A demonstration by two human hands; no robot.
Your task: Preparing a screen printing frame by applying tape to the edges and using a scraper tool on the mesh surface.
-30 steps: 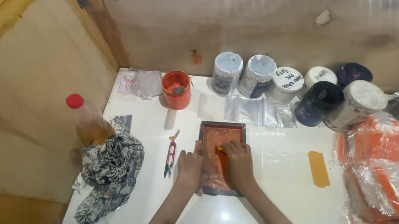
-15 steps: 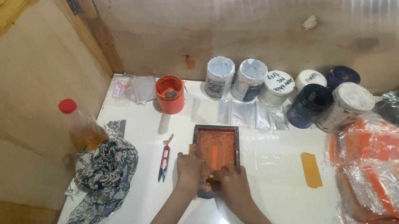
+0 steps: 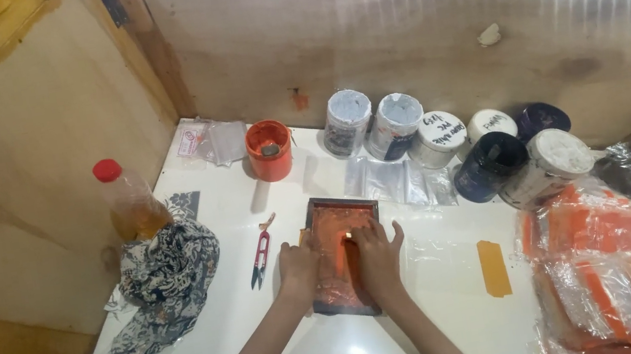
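A small dark-framed screen [image 3: 345, 216] coated with orange ink lies on the white table [image 3: 449, 261]. My left hand [image 3: 296, 264] rests on the frame's left edge, fingers pressing down. My right hand [image 3: 376, 254] lies on the screen's mesh and grips a small orange-smeared scraper [image 3: 341, 254] that stands upright on the ink. A red thread snipper [image 3: 262, 252] lies just left of my left hand.
Several paint tubs [image 3: 399, 124] line the back wall beside an orange cup [image 3: 269, 150]. A red-capped bottle [image 3: 128, 198] and patterned cloth [image 3: 166, 280] sit at left. Clear bags [image 3: 395, 180] lie behind the screen, an orange strip [image 3: 493, 268] and stacked orange packets [image 3: 630, 269] at right.
My right hand pulled the scraper down the screen toward me half a second ago, and now it is back near the middle. My left hand stays on the frame.
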